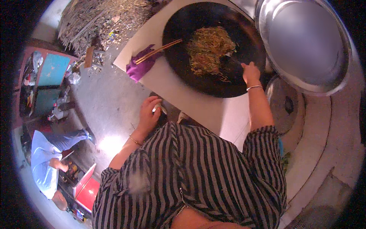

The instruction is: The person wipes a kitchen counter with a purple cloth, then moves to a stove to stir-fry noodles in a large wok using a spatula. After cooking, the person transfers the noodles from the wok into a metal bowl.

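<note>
A large dark wok (pixel 183 77) is set into a pale stove top (pixel 200 107). Shredded or noodle-like food (pixel 211 47) lies in a heap in it. My right hand (pixel 251 73), over the wok's right side, grips the handle of a metal spatula (pixel 232 57), whose blade touches the food's right edge. My left hand (pixel 150 110) hangs in front of my body, off the stove's edge, its fingers loosely curled near a small whitish thing; whether it holds that is unclear. Wooden chopsticks (pixel 154 53) rest across a purple cloth (pixel 140 67), their tips over the wok's left rim.
A big metal lid or basin (pixel 306 43) stands at the upper right, above a second round pan or lid (pixel 283 106). Straw and brushwood (pixel 83 25) are piled upper left. A cabinet (pixel 53 70) and bottles (pixel 60 110) stand left. Another person (pixel 45 166) is at the lower left.
</note>
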Motion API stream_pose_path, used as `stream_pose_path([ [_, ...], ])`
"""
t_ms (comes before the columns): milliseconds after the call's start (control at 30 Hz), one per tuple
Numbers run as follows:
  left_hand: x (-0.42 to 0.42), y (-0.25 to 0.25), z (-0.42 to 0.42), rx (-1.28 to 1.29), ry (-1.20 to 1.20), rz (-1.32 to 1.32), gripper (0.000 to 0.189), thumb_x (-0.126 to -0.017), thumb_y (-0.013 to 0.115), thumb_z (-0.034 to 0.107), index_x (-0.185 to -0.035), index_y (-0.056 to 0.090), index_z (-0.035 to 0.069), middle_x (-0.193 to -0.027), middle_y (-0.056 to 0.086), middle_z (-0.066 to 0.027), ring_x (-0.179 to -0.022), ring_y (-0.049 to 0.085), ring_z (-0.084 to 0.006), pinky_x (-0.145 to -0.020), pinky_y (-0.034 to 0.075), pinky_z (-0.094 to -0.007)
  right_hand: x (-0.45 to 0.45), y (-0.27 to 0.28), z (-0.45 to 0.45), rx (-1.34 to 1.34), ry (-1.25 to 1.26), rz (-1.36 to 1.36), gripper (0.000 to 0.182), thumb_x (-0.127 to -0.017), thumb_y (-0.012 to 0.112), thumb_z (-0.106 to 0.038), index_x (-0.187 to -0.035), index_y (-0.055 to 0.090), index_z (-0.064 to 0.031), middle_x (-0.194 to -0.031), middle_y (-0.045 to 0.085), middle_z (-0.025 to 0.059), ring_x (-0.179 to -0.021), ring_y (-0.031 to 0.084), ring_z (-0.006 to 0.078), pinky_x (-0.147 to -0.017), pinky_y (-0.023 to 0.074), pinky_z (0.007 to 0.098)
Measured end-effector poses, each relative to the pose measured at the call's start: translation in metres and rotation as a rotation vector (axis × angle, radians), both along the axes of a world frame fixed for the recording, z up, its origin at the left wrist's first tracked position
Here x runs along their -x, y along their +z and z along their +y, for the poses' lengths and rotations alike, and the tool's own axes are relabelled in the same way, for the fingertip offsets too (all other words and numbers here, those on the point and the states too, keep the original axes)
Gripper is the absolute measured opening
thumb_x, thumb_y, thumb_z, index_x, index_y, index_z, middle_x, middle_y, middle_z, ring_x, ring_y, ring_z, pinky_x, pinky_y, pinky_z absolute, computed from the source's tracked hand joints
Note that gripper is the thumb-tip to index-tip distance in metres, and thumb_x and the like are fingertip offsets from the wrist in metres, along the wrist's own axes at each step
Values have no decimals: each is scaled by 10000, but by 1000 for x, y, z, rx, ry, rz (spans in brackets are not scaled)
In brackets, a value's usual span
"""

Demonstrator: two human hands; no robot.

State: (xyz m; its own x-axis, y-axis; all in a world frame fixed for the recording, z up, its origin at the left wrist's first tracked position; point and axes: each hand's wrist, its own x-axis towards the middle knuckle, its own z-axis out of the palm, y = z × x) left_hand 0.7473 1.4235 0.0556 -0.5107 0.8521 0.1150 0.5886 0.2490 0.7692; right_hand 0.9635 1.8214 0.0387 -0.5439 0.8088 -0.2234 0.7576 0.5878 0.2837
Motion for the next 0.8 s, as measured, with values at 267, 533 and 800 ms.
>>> stream_pose_path([
  [267, 9, -19, -12, -88, 30, -5, 266, -713, 531, 57, -978, 544, 51, -1053, 503, -120, -986, 463, -283, -846, 361, -353, -26, 119, -35, 201, 147, 49, 217, -798, 444, -163, -939, 610, -168, -821, 538, 175, -764, 547, 339, -652, 431, 412],
  [533, -16, -41, 6, -300, 44, 76, 289, -666, 533, 45, -955, 537, 46, -1006, 516, -130, -929, 484, -310, -800, 394, -387, -24, -24, -95, 246, 136, 186, 367, -756, 465, -168, -1121, 497, -160, -829, 563, 206, -766, 549, 379, -693, 439, 443],
  [800, -26, -36, 4, -158, 45, 428, 268, -689, 516, 120, -947, 528, 46, -1014, 492, -147, -962, 463, -309, -851, 379, -394, -48, -25, -108, 377, 320, 142, 427, -758, 515, -176, -1164, 434, -71, -1023, 474, 197, -855, 475, 362, -737, 405, 430],
])
